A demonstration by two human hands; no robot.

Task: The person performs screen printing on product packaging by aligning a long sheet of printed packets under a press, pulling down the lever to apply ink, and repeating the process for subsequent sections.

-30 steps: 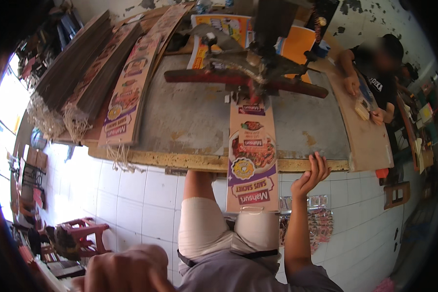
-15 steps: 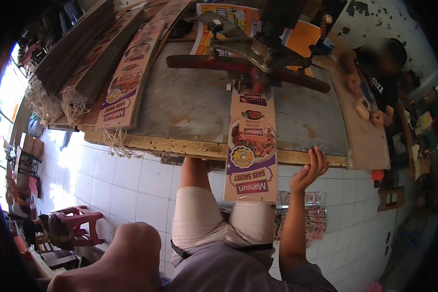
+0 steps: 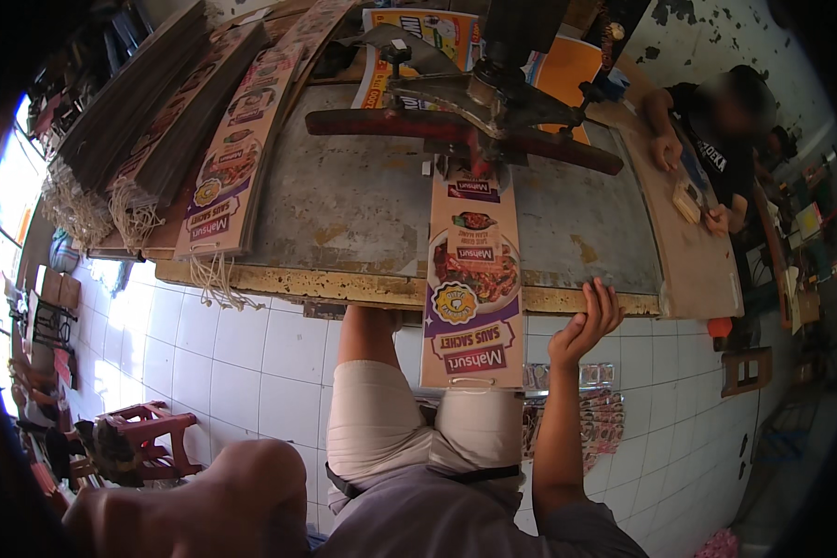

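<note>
A long printed cardboard strip [image 3: 474, 279] lies across the worn metal table [image 3: 344, 195], its far end under a red-armed press machine [image 3: 474, 102] and its near end hanging over the front edge above my lap. My right hand [image 3: 584, 327] rests at the table's front edge just right of the strip, fingers apart and holding nothing. My left forearm [image 3: 205, 502] crosses the lower left corner; its hand is out of the picture.
Stacks of similar printed strips [image 3: 232, 158] with string loops lie along the table's left side. A person in a dark shirt [image 3: 716, 139] works at a wooden board [image 3: 688, 251] on the right. A red stool [image 3: 149, 432] stands on the white tiled floor.
My right hand has stayed at the table edge beside the strip. My left arm has shifted a little to the right along the lower edge. The strip has not moved.
</note>
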